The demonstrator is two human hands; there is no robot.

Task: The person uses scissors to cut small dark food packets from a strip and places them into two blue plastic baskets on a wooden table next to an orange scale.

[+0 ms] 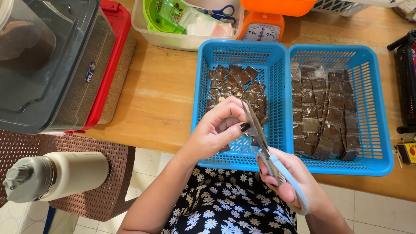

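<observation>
1. The right hand [289, 181] is closed around the pale blue handles of the scissors [265, 143], blades pointing toward 11 o'clock.
2. The left hand [219, 129] pinches a small dark packet [252, 130] at the blades, fingers curled.
3. Both hover over the left blue basket [239, 52], which holds cut packets.
4. At 3 o'clock, the right blue basket [372, 86] holds packet strips.

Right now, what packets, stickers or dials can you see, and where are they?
Cut packets: left blue basket, small dark squares, piled.
Packet strips: right blue basket, dark, clear-edged rows.
Scale dial: behind baskets, round white face, orange body.
Sticker: grey bin lid, small, blue.
Green packet: white tub, flat.
Small box: right edge, yellow-red.
</observation>
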